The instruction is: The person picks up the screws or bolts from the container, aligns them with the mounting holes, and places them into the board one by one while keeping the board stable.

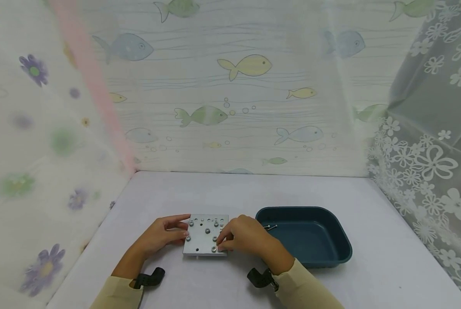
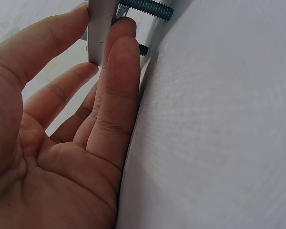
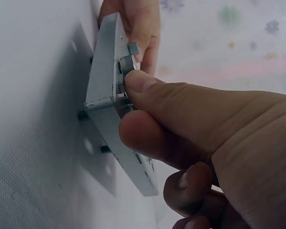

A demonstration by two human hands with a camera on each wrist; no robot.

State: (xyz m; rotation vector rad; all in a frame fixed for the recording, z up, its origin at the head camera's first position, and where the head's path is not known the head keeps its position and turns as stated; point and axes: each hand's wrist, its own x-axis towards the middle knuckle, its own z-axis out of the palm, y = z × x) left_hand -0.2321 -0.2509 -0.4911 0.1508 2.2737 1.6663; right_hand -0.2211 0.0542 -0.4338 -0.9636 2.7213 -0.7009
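Fingers of the right hand appear to pinch a silver metal bolt at the near right corner of the flat silver metal plate; the left hand grips its left edge, over the white surface. Looks partway: about six bolt heads on the plate, some holes bare, loose bolts in the dark teal plastic tray right of it.

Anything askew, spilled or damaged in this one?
Nothing stands out as spilled or damaged. The plate sits off the table, but screws poke out beneath it, so that hardly looks odd.
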